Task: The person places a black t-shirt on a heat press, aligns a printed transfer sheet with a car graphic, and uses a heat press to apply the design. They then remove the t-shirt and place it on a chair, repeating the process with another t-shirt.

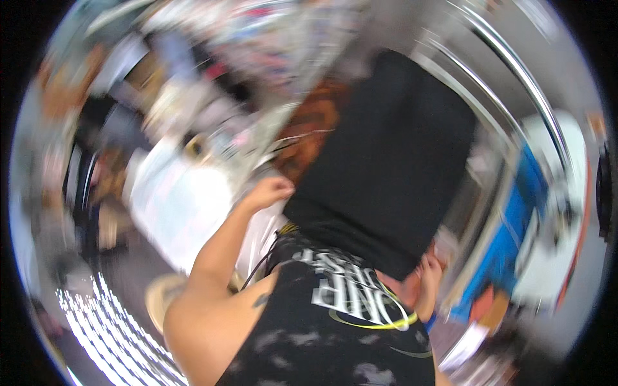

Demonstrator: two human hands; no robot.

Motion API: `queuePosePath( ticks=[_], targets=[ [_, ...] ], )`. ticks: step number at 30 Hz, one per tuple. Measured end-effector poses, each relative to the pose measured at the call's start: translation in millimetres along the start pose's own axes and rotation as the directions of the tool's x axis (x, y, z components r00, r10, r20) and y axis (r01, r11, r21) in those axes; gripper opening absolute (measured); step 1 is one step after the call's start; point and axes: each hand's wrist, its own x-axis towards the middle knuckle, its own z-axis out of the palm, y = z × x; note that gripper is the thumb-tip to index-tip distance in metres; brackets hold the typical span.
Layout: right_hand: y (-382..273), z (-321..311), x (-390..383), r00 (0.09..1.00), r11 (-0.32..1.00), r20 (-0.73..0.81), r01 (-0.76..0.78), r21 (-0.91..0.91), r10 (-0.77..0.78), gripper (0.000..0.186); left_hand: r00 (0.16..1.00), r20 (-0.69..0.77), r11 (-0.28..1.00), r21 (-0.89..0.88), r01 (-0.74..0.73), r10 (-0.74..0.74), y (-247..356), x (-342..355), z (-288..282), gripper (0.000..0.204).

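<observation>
A large black cloth [393, 154] stretches out in front of my body, its near end gathered in creases against my dark printed top. At its near left corner, my left hand [271, 192] has its fingers curled closed at the cloth's edge. My right hand [430, 276] is lower down, closed at the near right corner. Motion blur softens both hands, and the fingertips at the cloth are partly hidden. Beyond the left hand, an orange-brown patterned surface [315, 125] shows beside the cloth.
On the left lies a white sheet [180, 199] next to a roll of tape [195, 147] and blurred clutter. Colourful plastic-wrapped goods [257, 38] fill the back. Shiny metal rails [515, 64] curve along the right, near a blue panel [499, 238] and a pale board [557, 212].
</observation>
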Motion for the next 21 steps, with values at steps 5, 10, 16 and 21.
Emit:
queuePosePath(
  ticks=[5, 10, 16, 21],
  targets=[
    [-78.2, 44.7, -37.4, 0.737, 0.685, -0.168, 0.484, -0.545, -0.654, 0.028, 0.561, -0.816, 0.830, 0.406, 0.381, 0.141, -52.8, -66.0, -28.9, 0.027],
    [-150.8, 123.4, -41.8, 0.450, 0.210, 0.262, 0.758, -0.618, -0.853, 0.024, 0.205, -0.978, 0.650, 0.129, 0.749, -0.042, -126.2, -116.8, -47.4, 0.070],
    [-164.3, 189.7, -49.4, 0.424, 0.140, 0.425, 0.820, -0.555, -0.800, 0.027, 0.191, -0.980, 0.663, 0.113, 0.740, -0.047, -139.4, -113.4, -58.4, 0.061],
    [-149.2, 214.3, -66.3, 0.493, 0.086, 0.477, 0.756, -0.649, -0.727, 0.032, 0.245, -0.959, 0.697, 0.078, 0.713, -0.143, -127.6, -137.3, -72.2, 0.051]
  ],
)
